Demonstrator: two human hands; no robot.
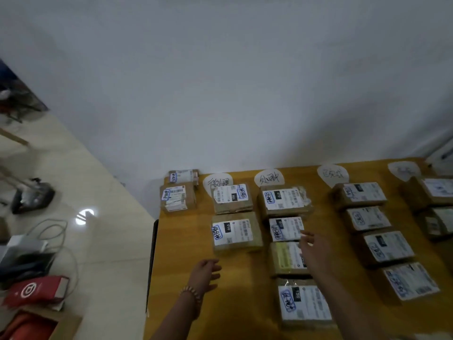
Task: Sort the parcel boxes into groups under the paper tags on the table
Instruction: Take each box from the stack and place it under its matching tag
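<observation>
White wall (245,82) behind; yellow tabletop (186,241) carries boxes (235,233) in columns below 4 paper tags: 2 under tag 1 (217,182), 4 under tag 2 (269,177), 4 under tag 3 (333,174), 2 visible under tag 4 (404,170). 2 more at the far-left corner. Over the tag 2 column: right hand (313,251), grip spread, contact unclear. Over bare tabletop: left hand (206,271), grip spread, holding nothing.

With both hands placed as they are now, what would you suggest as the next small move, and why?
Probably reach the left hand to the nearer corner box and check its label. That hand and the right hand look open and empty, while this box and the far corner box sit left of the first paper tag, under no tag I can see.
</observation>
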